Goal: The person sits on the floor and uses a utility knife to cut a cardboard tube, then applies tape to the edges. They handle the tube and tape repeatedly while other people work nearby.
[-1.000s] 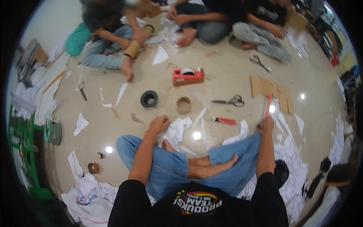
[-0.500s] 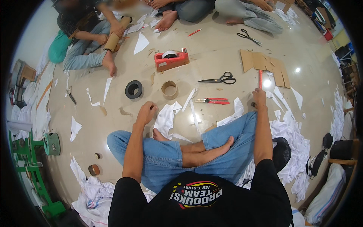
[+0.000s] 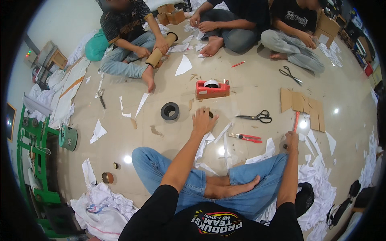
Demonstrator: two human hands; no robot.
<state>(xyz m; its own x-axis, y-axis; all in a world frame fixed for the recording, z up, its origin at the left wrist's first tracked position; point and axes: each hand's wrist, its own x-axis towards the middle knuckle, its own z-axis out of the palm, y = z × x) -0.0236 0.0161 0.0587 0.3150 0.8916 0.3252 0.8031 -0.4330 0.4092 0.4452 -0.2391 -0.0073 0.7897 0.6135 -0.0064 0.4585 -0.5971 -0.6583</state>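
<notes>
Left fingers (image 3: 200,113) are spread over a ring (image 3: 210,115), grip unclear; a red stick (image 3: 296,120) is steadied by curled right fingers (image 3: 292,136).

On the glossy beige floor (image 3: 257,90), a green metal stand (image 3: 50,196) is at the left edge, a rounded teal plastic bag (image 3: 96,45) lies toward the far left corner, and brown cardboard boxes (image 3: 175,17) sit near the far edge. Crumpled white cloth (image 3: 104,207) is heaped toward the near left corner.

Orange-red tool (image 3: 296,120), charcoal roll (image 3: 165,114), red tape dispenser (image 3: 213,92), plain blue jeans (image 3: 260,169), tan cardboard (image 3: 299,102).
</notes>
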